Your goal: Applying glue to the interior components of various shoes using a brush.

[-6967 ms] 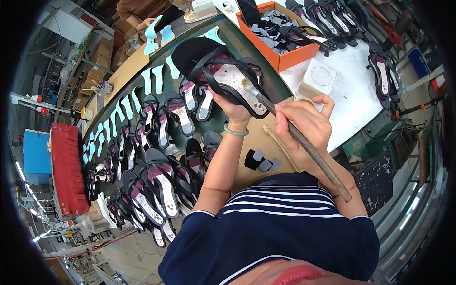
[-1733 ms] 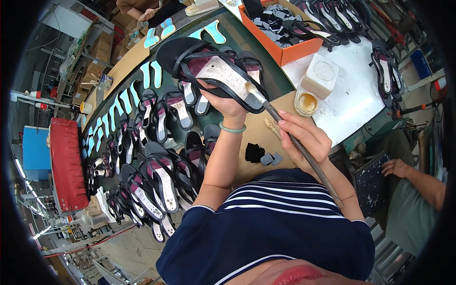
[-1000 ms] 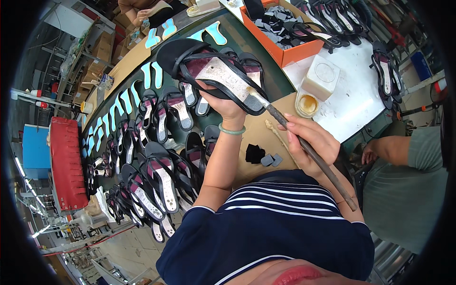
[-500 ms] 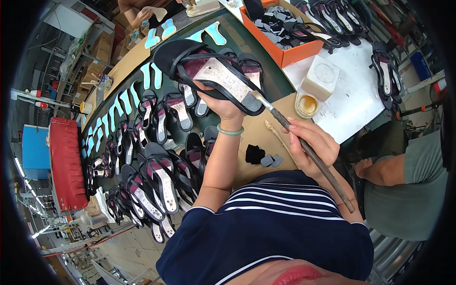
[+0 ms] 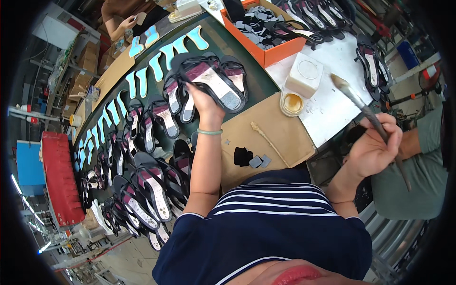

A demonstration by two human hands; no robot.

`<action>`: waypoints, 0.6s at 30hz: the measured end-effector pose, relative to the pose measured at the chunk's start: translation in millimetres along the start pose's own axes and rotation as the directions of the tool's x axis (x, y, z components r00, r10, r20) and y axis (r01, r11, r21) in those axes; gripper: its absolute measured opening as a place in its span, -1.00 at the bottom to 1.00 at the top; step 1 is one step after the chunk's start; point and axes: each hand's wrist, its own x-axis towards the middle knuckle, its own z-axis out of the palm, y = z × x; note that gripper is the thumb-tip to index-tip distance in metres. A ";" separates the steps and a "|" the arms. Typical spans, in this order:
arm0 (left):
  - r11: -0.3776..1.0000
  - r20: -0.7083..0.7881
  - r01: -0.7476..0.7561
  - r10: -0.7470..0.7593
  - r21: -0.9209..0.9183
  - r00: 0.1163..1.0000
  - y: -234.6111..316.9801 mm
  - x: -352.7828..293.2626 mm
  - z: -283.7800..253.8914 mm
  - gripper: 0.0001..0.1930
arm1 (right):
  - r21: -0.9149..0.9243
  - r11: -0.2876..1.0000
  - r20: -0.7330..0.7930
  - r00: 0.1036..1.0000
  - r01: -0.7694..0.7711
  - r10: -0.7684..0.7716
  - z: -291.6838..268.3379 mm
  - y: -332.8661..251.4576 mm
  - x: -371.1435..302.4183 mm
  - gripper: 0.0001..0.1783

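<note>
My left hand (image 5: 205, 102) is closed around the side of a black strappy sandal (image 5: 218, 81), among other sandals on the far part of the green table. The sandal's white insole faces up, with a grey patch at its heel; the hand's fingertips are hidden under it. Off to the right, my right hand (image 5: 377, 151) grips the thin handle of a brush (image 5: 350, 92), bristles pointing up and away over the white tabletop. Between the hands stands an open jar of yellowish glue (image 5: 291, 102) beside a white block-shaped container (image 5: 305, 75).
Rows of sandals (image 5: 154, 187) and pale blue-edged insoles (image 5: 137, 83) cover the green table. Cardboard (image 5: 285, 135) bears a glue-crusted stick (image 5: 268, 142), black pieces (image 5: 242, 156) and grey pads (image 5: 256, 162). An orange box (image 5: 285, 51) holds grey pads. Another person's hand (image 5: 128, 22) works at the far left.
The brush has left the sandal's heel and swung right with my right hand. My left hand has carried the sandal away from me, down toward the other sandals. The view has shifted slightly.
</note>
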 end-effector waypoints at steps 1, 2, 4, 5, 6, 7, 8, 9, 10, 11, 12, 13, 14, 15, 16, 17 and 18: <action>0.997 0.035 0.056 -0.058 0.053 0.998 -4.4 8.9 -15.4 -0.24 | -0.046 0.998 0.001 0.999 0.040 -0.040 -9.1 3.2 5.9 -0.71; 0.988 0.066 0.110 -0.117 0.107 0.991 -7.8 16.1 -31.2 -0.17 | -0.092 0.992 0.003 0.997 0.081 -0.081 -14.7 7.0 9.9 -0.71; 0.972 0.064 0.215 -0.221 0.091 0.973 -15.7 13.3 -28.6 -0.06 | -0.175 0.984 0.004 1.000 0.011 -0.010 -21.9 11.4 13.2 -0.71; 0.962 0.088 0.262 -0.268 0.071 0.959 -16.2 9.6 -29.5 -0.06 | -0.218 0.976 0.002 1.000 -0.023 0.024 -23.8 13.2 13.4 -0.71; 0.945 0.122 0.321 -0.326 0.057 0.938 -16.6 0.0 -20.3 -0.06 | -0.190 0.976 0.041 0.993 -0.104 0.114 -27.1 12.2 11.8 -0.72; 0.938 0.139 0.345 -0.347 0.044 0.927 -18.9 -4.9 -15.0 -0.07 | -0.166 0.969 0.080 0.976 -0.185 0.200 -29.7 10.9 9.0 -0.72; 0.929 0.156 0.369 -0.370 0.032 0.916 -22.0 -8.6 -12.1 -0.07 | -0.146 0.953 0.120 0.951 -0.266 0.284 -32.5 10.5 6.3 -0.73; 0.935 0.155 0.342 -0.353 0.092 0.923 -23.9 -11.9 -10.7 -0.08 | -0.084 0.943 0.144 0.933 -0.322 0.331 -34.9 12.3 3.6 -0.73; 0.939 0.112 0.330 -0.340 0.100 0.934 -26.7 -17.0 -8.4 -0.12 | -0.075 0.933 0.126 0.925 -0.352 0.359 -35.0 14.5 -0.3 -0.73; 0.937 0.112 0.323 -0.338 0.133 0.935 -28.5 -22.2 -4.8 -0.13 | -0.089 0.925 0.120 0.918 -0.368 0.377 -35.2 16.1 -1.9 -0.74; 0.935 0.112 0.313 -0.333 0.164 0.936 -29.1 -26.5 -1.0 -0.15 | -0.101 0.918 0.115 0.912 -0.384 0.394 -34.8 18.6 -2.6 -0.74; 0.931 0.122 0.334 -0.352 0.150 0.928 -29.6 -31.7 4.8 -0.16 | -0.088 0.916 0.119 0.909 -0.392 0.400 -35.1 21.3 -3.5 -0.74; 0.917 0.138 0.364 -0.387 0.163 0.912 -32.9 -34.0 6.2 -0.17 | -0.090 0.914 0.102 0.909 -0.397 0.405 -35.8 21.7 -4.7 -0.73; 0.906 0.149 0.386 -0.412 0.174 0.899 -33.4 -35.7 5.1 -0.17 | -0.089 0.911 0.112 0.905 -0.402 0.410 -34.5 22.6 -4.9 -0.73; 0.895 0.159 0.406 -0.435 0.186 0.886 -34.3 -36.4 3.3 -0.18 | -0.087 0.909 0.123 0.901 -0.408 0.416 -34.0 23.2 -4.7 -0.73; 0.900 0.236 0.391 -0.429 0.193 0.872 -39.1 -33.1 -5.3 -0.20 | -0.099 0.906 0.115 0.900 -0.411 0.421 -35.1 23.9 -4.8 -0.72; 0.902 0.261 0.384 -0.426 0.195 0.866 -38.5 -34.6 2.1 -0.21 | -0.110 0.903 0.106 0.898 -0.416 0.427 -36.6 24.9 -5.7 -0.72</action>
